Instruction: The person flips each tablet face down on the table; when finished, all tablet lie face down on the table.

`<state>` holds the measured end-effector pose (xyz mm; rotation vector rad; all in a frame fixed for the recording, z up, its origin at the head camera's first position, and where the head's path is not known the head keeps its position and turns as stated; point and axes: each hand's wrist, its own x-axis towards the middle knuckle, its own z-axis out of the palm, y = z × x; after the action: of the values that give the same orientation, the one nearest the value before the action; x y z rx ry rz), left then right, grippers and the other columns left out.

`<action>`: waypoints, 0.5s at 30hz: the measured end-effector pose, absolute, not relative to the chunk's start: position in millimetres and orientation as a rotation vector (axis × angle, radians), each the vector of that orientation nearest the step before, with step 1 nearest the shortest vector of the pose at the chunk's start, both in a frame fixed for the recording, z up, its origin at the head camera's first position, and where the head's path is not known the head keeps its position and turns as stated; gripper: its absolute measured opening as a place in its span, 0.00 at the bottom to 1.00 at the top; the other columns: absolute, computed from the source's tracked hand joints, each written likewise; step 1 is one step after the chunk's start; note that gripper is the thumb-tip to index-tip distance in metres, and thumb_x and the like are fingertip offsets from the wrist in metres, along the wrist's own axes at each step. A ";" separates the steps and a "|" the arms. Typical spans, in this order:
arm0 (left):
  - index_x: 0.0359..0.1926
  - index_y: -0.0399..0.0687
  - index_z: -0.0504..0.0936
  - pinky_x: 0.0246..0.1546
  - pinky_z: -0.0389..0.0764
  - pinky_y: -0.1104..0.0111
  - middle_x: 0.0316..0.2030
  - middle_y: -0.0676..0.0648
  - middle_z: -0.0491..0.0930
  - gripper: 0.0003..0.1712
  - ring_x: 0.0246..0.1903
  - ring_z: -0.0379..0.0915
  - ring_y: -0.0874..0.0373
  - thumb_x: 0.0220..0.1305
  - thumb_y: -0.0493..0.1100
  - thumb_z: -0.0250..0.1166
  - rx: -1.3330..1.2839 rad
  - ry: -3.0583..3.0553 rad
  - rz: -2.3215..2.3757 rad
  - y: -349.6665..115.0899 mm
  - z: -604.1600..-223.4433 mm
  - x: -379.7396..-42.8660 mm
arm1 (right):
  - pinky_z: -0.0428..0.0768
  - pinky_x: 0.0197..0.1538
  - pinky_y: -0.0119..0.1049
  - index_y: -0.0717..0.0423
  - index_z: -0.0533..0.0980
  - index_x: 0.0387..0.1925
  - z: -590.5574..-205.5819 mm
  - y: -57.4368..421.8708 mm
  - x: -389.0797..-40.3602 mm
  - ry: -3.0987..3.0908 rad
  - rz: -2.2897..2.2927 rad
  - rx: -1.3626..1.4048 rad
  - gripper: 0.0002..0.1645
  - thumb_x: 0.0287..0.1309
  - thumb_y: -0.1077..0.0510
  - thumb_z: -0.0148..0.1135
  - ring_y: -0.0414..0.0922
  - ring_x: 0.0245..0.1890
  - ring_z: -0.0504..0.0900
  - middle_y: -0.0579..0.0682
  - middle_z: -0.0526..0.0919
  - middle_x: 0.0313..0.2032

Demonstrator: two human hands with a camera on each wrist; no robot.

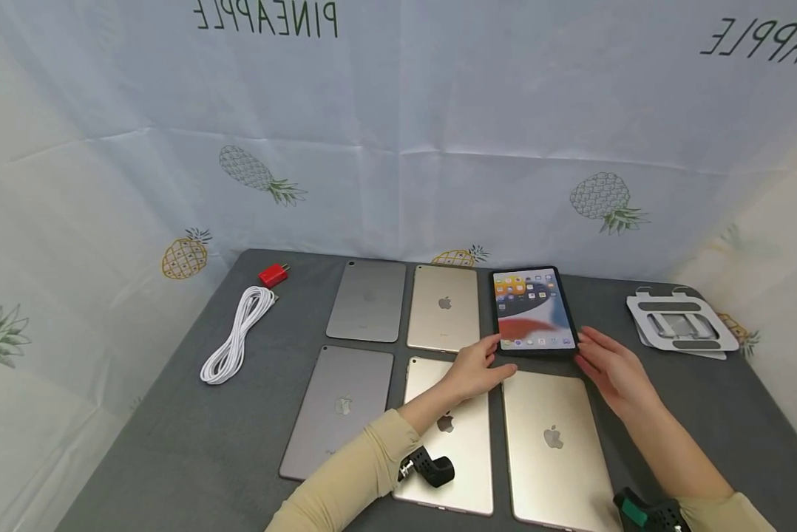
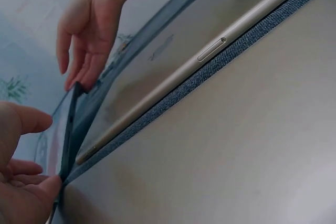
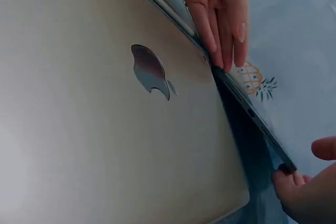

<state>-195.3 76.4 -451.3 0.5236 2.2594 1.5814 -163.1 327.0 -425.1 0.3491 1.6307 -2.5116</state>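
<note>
A black-bordered tablet (image 1: 534,303) with its screen lit lies in the back row of tablets. Fingertips of my left hand (image 1: 473,371) touch its near left corner, and the thumb stands off it. At the near right corner, the fingers of my right hand (image 1: 613,369) meet the edge, also with the thumb apart. The right wrist view shows the tablet's thin edge (image 3: 257,116), with its port and speaker holes, between both hands. Below the hands lies a gold tablet (image 1: 553,414), back side up. My left hand and forearm pass over another gold tablet (image 1: 461,462).
Further tablets lie face down: a grey one (image 1: 367,303) and a gold one (image 1: 443,295) behind, a darker grey one (image 1: 352,380) in front. A coiled white cable (image 1: 235,340) and red charger plug (image 1: 273,275) lie left. A white folding stand (image 1: 683,322) lies right.
</note>
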 end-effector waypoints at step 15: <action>0.65 0.46 0.73 0.49 0.74 0.75 0.58 0.43 0.77 0.28 0.54 0.75 0.59 0.69 0.54 0.58 0.586 2.338 1.497 71.2 -450.5 -196.9 | 0.77 0.44 0.19 0.58 0.70 0.65 -404.0 276.6 -173.8 2.452 -2.298 0.345 0.32 0.59 0.62 0.67 0.32 0.45 0.79 0.41 0.80 0.48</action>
<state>-196.9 71.2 -450.5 0.5864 2.3383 1.4967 -173.8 276.6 -404.0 0.3454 2.4522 -2.2984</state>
